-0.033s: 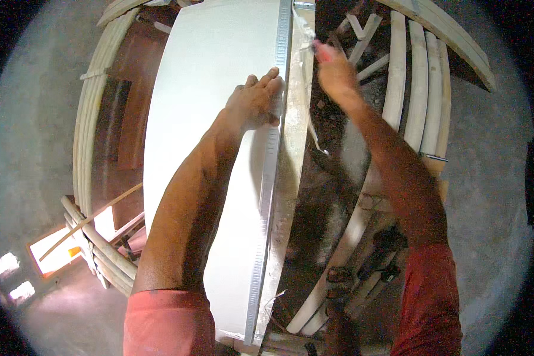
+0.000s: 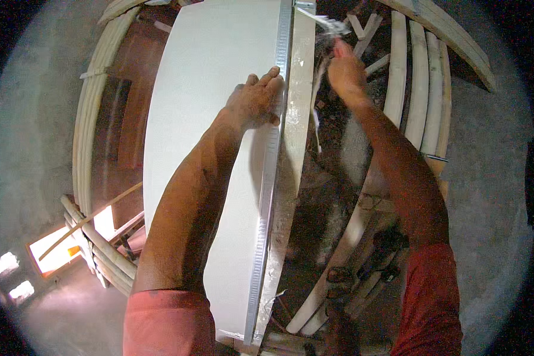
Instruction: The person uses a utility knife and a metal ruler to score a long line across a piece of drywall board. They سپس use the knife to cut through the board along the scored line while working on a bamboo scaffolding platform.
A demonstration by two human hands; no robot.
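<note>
A long white board (image 2: 210, 53) lies lengthwise before me. Along its right edge runs a straight ridged metal strip (image 2: 267, 172). My left hand (image 2: 255, 99) rests flat across the board and the strip, fingers stretched out. Beyond the board's right edge, my right hand (image 2: 346, 76) is closed round a red-handled tool (image 2: 340, 48); motion blur hides its working end. Whitish thin scrap (image 2: 332, 26) shows at the tool's tip, and a narrow pale shred (image 2: 317, 127) dangles below. Beside the strip, a pale plank (image 2: 303, 65) extends from under the board.
Several pale poles (image 2: 418, 83) lie to the right, with a curved wooden piece (image 2: 457, 35) above them. More poles (image 2: 90, 118) stand at the left. A bright opening (image 2: 53, 246) is at lower left. A foot in a sandal (image 2: 339, 282) shows below.
My right hand has moved a little to the right with the red-handled tool, away from the plank's edge. The pale scrap has shifted with it. My left hand stays in place.
</note>
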